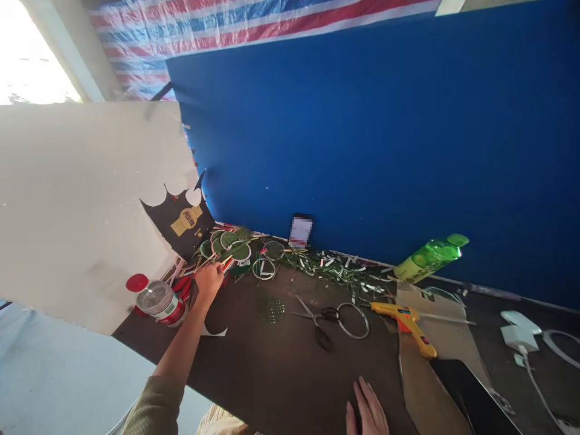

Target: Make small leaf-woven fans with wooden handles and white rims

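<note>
My left hand point(209, 279) reaches far forward to the pile of small round craft rackets point(233, 248) at the back of the dark table point(281, 368). Its fingers are pinched around a thin stick point(226, 260) of one of them. My right hand point(369, 411) lies flat on the table near the front edge, fingers stretched out, holding nothing. Black scissors point(317, 320) and a metal ring point(353, 320) lie between the two hands. A yellow glue gun point(408, 323) rests on a piece of cardboard point(435, 350) to the right.
A large white board point(77, 211) stands at the left, with a clear jar with a red lid point(156, 299) beside it. Green scraps point(335, 269) litter the back edge. A green bottle point(430, 257) leans on the blue wall point(385, 133). A white charger and cable point(521, 335) lie far right.
</note>
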{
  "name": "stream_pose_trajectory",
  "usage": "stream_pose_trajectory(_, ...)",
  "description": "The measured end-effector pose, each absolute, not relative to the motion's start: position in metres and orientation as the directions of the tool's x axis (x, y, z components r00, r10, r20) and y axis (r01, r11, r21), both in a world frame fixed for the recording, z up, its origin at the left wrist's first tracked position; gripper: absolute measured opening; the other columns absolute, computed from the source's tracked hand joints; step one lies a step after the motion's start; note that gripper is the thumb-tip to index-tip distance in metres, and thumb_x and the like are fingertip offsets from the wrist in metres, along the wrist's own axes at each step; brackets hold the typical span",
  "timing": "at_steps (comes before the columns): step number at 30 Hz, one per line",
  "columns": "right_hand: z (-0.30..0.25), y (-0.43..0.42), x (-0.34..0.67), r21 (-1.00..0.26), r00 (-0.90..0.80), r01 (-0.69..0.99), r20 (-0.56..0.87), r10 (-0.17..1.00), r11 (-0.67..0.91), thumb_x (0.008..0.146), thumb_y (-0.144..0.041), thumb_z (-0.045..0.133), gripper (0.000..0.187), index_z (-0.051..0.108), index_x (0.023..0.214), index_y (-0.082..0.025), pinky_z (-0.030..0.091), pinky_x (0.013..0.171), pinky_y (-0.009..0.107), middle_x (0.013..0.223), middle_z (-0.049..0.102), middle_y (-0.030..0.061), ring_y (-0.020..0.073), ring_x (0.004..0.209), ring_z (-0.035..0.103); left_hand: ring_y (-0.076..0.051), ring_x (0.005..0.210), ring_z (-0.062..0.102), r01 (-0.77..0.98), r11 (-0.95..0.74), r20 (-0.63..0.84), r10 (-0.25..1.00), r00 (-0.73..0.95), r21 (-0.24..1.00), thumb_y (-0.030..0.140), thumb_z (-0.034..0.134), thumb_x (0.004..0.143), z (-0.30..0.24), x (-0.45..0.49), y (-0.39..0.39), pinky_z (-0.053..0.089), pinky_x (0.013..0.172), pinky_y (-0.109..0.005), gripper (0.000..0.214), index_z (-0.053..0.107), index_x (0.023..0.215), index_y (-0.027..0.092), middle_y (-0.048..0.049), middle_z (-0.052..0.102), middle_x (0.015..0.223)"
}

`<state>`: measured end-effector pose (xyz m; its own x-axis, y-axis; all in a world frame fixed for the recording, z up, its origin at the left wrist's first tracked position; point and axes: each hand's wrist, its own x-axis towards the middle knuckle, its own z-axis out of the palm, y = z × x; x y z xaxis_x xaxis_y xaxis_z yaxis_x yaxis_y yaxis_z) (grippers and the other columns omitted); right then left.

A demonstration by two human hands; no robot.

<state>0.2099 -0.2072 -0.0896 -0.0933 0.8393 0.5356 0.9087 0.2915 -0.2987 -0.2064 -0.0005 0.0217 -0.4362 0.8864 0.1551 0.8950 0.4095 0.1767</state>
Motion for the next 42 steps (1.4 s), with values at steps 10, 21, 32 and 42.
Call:
stream_pose_trajectory(10,-0.016,-0.171,0.172,-0.467,-0.082,0.821,0.471,0.878,0.328,0.086,-0.034,0.043,0.027,0.057,0.105,-0.021,0.048,0.087,0.043,0.119,0.053,0.0119,0.0252,0.108,0.052,-0.027,0.108,0.048,0.982,0.096,0.331,0.932,-0.146,0.161,0.027,0.046,0.081,0.027,-0.171,-0.004,0.035,0.091,-0.040,0.031,0.061,0.107,0.024,-0.0084,0.058,0.113)
stream_pose_trajectory(21,-0.021,-0.188,0.208,-0.457,-0.087,0.831,0.456,0.886,0.317,0.087,-0.037,0.041,0.026,0.060,0.093,-0.021,0.053,0.076,0.038,0.098,0.063,0.0100,0.0217,0.089,0.061,-0.025,0.100,0.053,0.957,0.152,0.338,0.912,-0.233,0.249,0.014,0.043,0.077,0.025,-0.185,0.001,0.040,0.088,-0.036,0.032,0.058,0.106,0.017,-0.0110,0.058,0.104)
stream_pose_trajectory(32,-0.030,-0.165,0.200,-0.445,-0.167,0.817,0.426,0.889,0.367,0.087,-0.041,0.040,0.030,0.063,0.090,-0.021,0.052,0.077,0.038,0.099,0.063,0.0089,0.0221,0.089,0.061,-0.027,0.090,0.059,0.837,0.379,0.072,0.895,-0.440,0.394,0.026,0.047,0.077,0.014,-0.210,-0.031,0.043,0.077,-0.036,0.019,0.057,0.087,0.015,-0.0126,0.062,0.087)
stream_pose_trajectory(42,-0.032,-0.163,0.201,-0.460,-0.189,0.800,0.418,0.889,0.386,0.086,-0.041,0.041,0.029,0.062,0.090,-0.021,0.051,0.078,0.039,0.100,0.062,0.0098,0.0224,0.089,0.061,-0.016,0.066,0.061,0.676,0.266,0.131,0.870,-0.475,0.687,0.019,0.036,0.084,0.005,-0.218,-0.034,0.046,0.065,-0.028,0.014,0.049,0.081,0.017,-0.0038,0.061,0.068)
